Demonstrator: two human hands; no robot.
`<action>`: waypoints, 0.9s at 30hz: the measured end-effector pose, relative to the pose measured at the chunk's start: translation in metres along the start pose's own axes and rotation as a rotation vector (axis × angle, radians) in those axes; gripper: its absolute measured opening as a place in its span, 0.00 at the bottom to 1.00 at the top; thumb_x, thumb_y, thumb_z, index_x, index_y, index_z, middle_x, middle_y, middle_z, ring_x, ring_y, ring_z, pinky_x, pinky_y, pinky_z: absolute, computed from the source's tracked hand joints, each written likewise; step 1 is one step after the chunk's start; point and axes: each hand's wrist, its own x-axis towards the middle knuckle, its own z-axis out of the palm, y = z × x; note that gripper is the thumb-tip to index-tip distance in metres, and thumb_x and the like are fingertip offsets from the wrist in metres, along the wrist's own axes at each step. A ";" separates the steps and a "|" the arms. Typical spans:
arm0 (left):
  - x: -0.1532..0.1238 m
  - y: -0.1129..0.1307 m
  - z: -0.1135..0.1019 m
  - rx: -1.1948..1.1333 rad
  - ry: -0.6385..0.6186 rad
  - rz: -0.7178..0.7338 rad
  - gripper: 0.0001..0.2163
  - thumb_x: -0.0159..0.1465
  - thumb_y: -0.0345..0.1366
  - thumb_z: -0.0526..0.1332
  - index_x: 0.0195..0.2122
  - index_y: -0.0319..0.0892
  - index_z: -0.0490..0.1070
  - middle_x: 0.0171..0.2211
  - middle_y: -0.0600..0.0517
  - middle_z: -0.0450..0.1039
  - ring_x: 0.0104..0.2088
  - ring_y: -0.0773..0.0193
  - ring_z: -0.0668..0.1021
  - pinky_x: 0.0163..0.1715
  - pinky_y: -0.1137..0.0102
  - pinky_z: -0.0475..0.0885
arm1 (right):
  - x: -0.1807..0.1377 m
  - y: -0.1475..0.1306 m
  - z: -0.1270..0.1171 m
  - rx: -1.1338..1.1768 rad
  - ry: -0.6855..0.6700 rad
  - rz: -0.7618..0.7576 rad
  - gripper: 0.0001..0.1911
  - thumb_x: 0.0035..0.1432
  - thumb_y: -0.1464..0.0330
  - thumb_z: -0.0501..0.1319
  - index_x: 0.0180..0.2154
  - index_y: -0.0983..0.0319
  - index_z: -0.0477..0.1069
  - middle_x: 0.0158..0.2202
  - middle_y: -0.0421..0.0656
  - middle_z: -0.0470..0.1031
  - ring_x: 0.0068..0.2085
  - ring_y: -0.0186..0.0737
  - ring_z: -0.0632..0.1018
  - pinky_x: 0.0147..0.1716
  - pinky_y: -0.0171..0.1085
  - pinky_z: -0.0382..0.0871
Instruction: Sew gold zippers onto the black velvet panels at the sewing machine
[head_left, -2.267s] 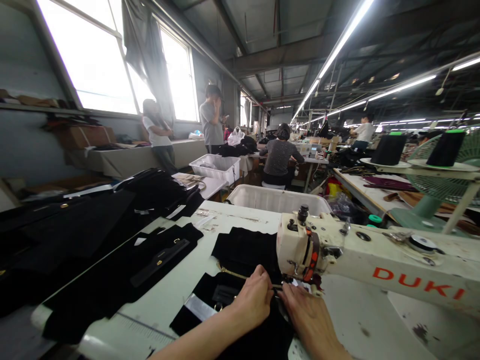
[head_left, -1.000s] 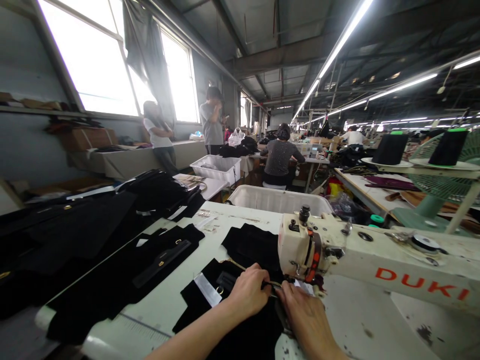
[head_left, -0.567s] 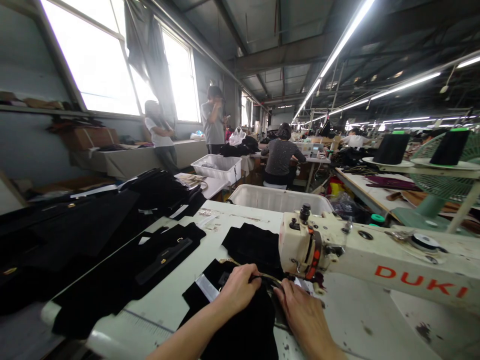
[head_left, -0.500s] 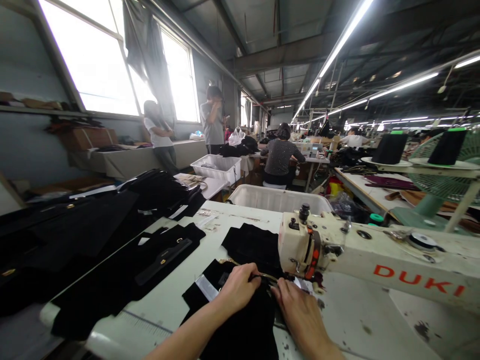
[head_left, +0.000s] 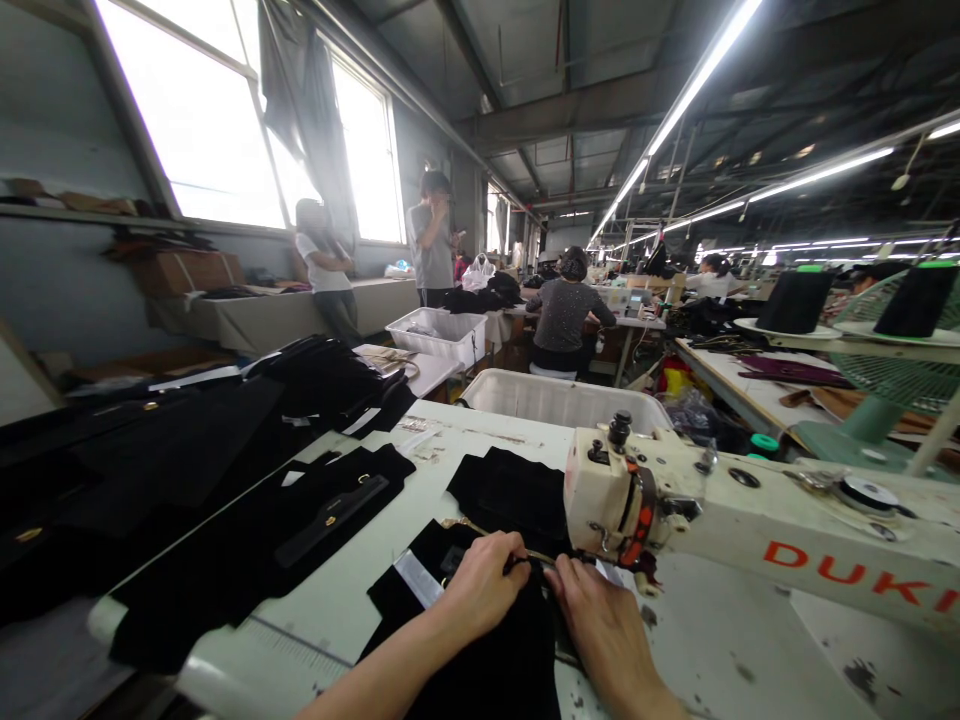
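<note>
My left hand point(head_left: 487, 582) is closed in a pinch at a gold-toothed zipper point(head_left: 541, 557) along the edge of a black fabric panel point(head_left: 480, 675). Close by on the right, my right hand point(head_left: 600, 612) has its fingers together and bent over the same edge, just left of the needle area. The sewing machine point(head_left: 795, 540) hides where the zipper runs under its head. Behind the zipper lies a second black piece point(head_left: 510, 490). A shiny pale strip point(head_left: 417, 578) lies on the near panel, beside my left wrist.
Black panels with a gold-ringed strap point(head_left: 330, 522) lie left on the machine table point(head_left: 442, 425), beside a larger black pile point(head_left: 315, 380). A white bin point(head_left: 555, 392) stands behind the table. Thread cones point(head_left: 796, 300) and a green fan point(head_left: 862, 415) are right. Several people are farther back.
The view has shifted slightly, moving the scene a little to the right. My left fingers have curled in tighter at the zipper; my right hand stays about where it was on the fabric.
</note>
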 end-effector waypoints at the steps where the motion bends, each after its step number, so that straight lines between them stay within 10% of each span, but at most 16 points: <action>1: -0.001 -0.001 -0.001 -0.013 -0.002 0.002 0.04 0.59 0.30 0.57 0.31 0.42 0.72 0.34 0.52 0.75 0.40 0.61 0.74 0.41 0.72 0.64 | 0.000 0.000 0.000 0.008 -0.007 0.001 0.25 0.73 0.65 0.35 0.31 0.59 0.65 0.23 0.39 0.70 0.23 0.38 0.75 0.21 0.38 0.57; 15: -0.010 -0.002 -0.009 -0.181 -0.023 -0.050 0.04 0.58 0.34 0.56 0.26 0.41 0.65 0.25 0.56 0.65 0.28 0.67 0.67 0.29 0.73 0.59 | -0.001 -0.003 0.001 -0.004 0.025 0.010 0.25 0.73 0.64 0.34 0.35 0.61 0.67 0.25 0.41 0.72 0.26 0.38 0.76 0.23 0.37 0.58; 27: -0.024 -0.017 -0.038 -0.104 -0.070 -0.050 0.04 0.56 0.31 0.53 0.29 0.40 0.66 0.40 0.50 0.75 0.37 0.64 0.74 0.37 0.72 0.67 | -0.010 -0.003 -0.005 0.209 -0.089 0.088 0.20 0.73 0.62 0.40 0.32 0.57 0.64 0.24 0.37 0.71 0.25 0.36 0.76 0.22 0.34 0.63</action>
